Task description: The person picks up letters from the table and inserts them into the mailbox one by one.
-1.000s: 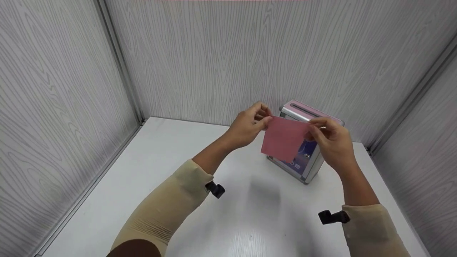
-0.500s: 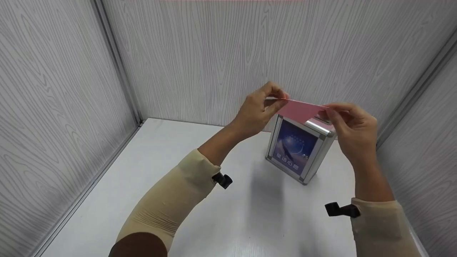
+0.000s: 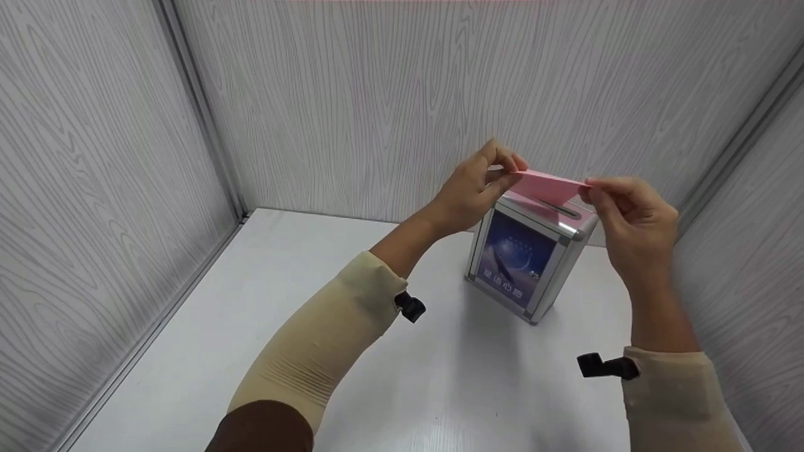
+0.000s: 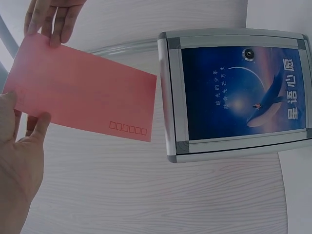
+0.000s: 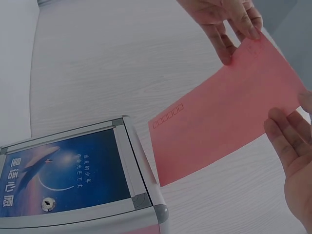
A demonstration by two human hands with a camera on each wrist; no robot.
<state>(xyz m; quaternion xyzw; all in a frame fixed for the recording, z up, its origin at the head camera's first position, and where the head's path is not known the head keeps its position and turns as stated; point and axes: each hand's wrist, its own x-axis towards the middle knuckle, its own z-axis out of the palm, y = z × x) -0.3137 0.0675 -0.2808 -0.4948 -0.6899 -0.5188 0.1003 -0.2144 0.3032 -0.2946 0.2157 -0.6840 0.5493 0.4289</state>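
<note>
A pink envelope (image 3: 545, 184) is held flat between both hands just above a small metal box (image 3: 522, 258) with a blue whale picture on its front. My left hand (image 3: 510, 173) pinches the envelope's left end and my right hand (image 3: 592, 188) pinches its right end. The box's pink top has a dark slot (image 3: 556, 209), partly hidden under the envelope. From the left wrist, the envelope (image 4: 83, 92) lies beside the box (image 4: 234, 92), its row of small red squares showing. The right wrist view shows the envelope (image 5: 229, 119) over the box's edge (image 5: 141, 170).
The box stands at the back right of a white table (image 3: 264, 301), close to the grey wood-grain rear wall (image 3: 377, 94). Similar walls close in the left side (image 3: 94, 188) and the right side (image 3: 754, 220).
Both hands have lifted the envelope from hanging in front of the box up to lying flat over its top, and moved it right and away towards the slot.
</note>
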